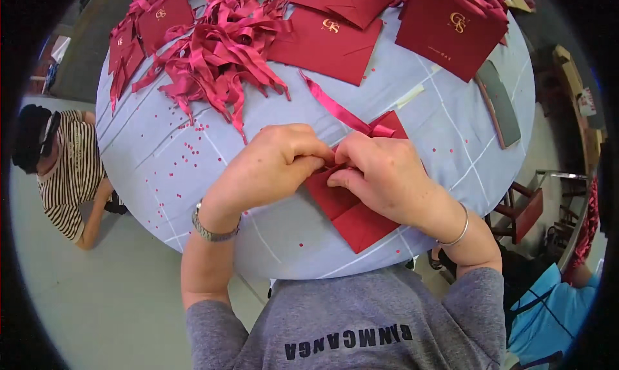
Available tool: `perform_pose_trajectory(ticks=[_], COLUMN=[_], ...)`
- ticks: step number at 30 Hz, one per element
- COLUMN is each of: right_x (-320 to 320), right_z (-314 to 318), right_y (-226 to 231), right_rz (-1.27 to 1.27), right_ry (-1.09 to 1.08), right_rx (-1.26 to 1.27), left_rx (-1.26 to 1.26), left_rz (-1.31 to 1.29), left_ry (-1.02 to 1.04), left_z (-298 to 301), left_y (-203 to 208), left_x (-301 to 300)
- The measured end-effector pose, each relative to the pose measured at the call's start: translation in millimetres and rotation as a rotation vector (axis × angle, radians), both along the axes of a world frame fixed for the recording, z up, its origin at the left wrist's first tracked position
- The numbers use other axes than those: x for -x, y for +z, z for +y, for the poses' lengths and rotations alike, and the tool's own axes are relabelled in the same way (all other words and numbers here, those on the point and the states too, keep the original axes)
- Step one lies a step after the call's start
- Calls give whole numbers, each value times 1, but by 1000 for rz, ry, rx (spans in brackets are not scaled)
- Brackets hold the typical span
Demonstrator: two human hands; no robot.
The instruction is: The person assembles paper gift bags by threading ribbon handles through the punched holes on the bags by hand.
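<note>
A dark red paper gift bag [361, 223] lies flat and slanted on the table in front of me. My left hand [274, 164] is closed in a pinch at the bag's left edge. Right beside it, the thumb and forefinger of my right hand [383, 176] also pinch the bag, and the fingertips of both hands almost meet. Dark red material shows between them, but the exact spot gripped is partly hidden. A shiny pink-red ribbon [338, 112] runs from the bag's upper part, behind my right hand, out across the cloth to the upper left.
A heap of loose ribbons [222, 54] lies at the far left-centre. Flat red bags [329, 44] and ribboned bags [451, 31] surround it. A phone [498, 106] rests at the right edge. Small red paper dots dot the light blue tablecloth [271, 231]. A person [68, 167] is at the left.
</note>
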State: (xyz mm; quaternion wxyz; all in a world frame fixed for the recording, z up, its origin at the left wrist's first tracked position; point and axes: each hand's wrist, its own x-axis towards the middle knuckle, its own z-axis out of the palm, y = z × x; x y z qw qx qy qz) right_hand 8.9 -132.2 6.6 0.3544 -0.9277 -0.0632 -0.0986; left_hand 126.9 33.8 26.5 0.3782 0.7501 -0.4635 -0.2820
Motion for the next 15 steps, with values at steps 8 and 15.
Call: perform_pose_trajectory(ticks=[8, 15], right_x=[2, 19], right_z=[2, 10], right_y=[-5, 18], right_rz=[-134, -207], right_ry=[46, 62], right_rx=[81, 398], left_rx=[-69, 9], left_rz=[-29, -258], left_ry=[-183, -6], left_z=[0, 5], left_y=[5, -10], left_x=[-8, -8])
